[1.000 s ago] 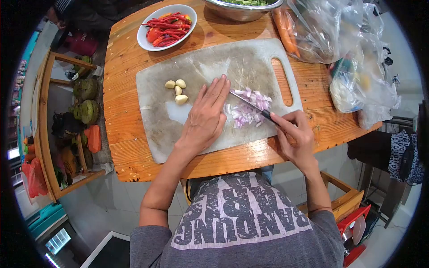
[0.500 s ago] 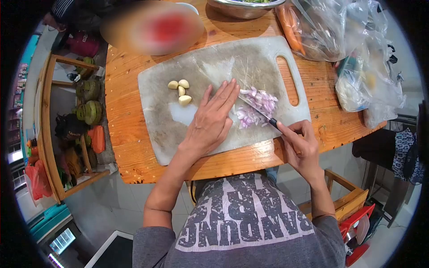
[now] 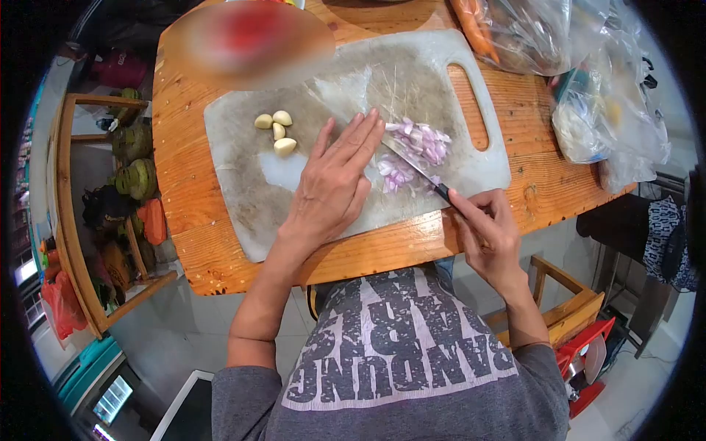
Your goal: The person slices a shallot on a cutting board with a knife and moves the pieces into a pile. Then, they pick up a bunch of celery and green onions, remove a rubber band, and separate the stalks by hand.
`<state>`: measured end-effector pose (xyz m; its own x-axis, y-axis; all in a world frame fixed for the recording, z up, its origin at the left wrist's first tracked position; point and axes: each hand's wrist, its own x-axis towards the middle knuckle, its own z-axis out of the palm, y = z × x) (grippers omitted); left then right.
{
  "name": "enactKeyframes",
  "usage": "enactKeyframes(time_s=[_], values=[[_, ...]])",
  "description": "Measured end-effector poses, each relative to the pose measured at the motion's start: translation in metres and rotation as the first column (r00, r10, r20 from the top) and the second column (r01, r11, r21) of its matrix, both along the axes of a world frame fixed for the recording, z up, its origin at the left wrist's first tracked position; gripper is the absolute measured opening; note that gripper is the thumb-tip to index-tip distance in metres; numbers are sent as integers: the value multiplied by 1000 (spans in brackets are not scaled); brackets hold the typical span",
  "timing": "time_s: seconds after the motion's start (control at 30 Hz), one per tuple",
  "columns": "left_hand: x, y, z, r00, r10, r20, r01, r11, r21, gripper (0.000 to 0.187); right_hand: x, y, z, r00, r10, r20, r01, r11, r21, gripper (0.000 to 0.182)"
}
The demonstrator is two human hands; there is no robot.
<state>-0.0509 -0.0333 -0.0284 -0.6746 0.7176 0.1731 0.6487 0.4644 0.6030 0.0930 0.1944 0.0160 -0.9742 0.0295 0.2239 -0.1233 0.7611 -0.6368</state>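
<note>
A kitchen knife [image 3: 412,167] with a black handle is in my right hand [image 3: 488,234], its blade lying low and slanted over the cutting board [image 3: 412,62]. Chopped purple shallot or onion [image 3: 421,141] lies on both sides of the blade, with the larger heap on the far side. My left hand [image 3: 329,182] is stretched out flat, palm down, its fingertips close to the knife's tip. Left of that hand, several peeled garlic cloves [image 3: 279,131] sit together on the board.
The board rests on a wooden table [image 3: 191,242]. Clear plastic bags [image 3: 588,117] stand at the right, beside a carrot [image 3: 474,29]. A blurred reddish patch covers the far left. Below the table's right side is a wooden stool [image 3: 566,309].
The head view has shifted, so the board and table sit higher and slightly left. The knife's blade stays between the chopped pieces, and both hands keep nearly the same pose.
</note>
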Motion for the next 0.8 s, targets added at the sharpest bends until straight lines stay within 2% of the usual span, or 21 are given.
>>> enactKeyframes(time_s=[0.13,0.33,0.43,0.57,0.6,0.73,0.8], values=[[0,-2,3,998,41,-52,-40,999,13,74,-4,-3,-3,1000,14,5,-14,1000,-21,54],[0,-4,-3,996,83,-35,-82,996,21,78,-12,-6,-3,999,41,16,-41,999,-6,58],[0,-5,-2,986,106,-129,-112,993,-36,78,-8,-18,-4,996,87,25,-86,996,-19,57],[2,-5,-5,989,122,-80,-122,993,-2,77,-4,-29,6,998,50,-35,-52,997,-57,56],[0,-7,-5,988,130,-81,-130,992,4,76,-5,-31,0,999,46,29,-46,999,7,56],[0,-7,-4,990,124,-69,-125,992,-11,76,-4,-35,-1,999,8,-45,-9,999,-33,55],[0,-8,-5,990,116,-76,-117,993,-13,77,-3,-34,-9,1000,-9,-13,9,999,-52,55]])
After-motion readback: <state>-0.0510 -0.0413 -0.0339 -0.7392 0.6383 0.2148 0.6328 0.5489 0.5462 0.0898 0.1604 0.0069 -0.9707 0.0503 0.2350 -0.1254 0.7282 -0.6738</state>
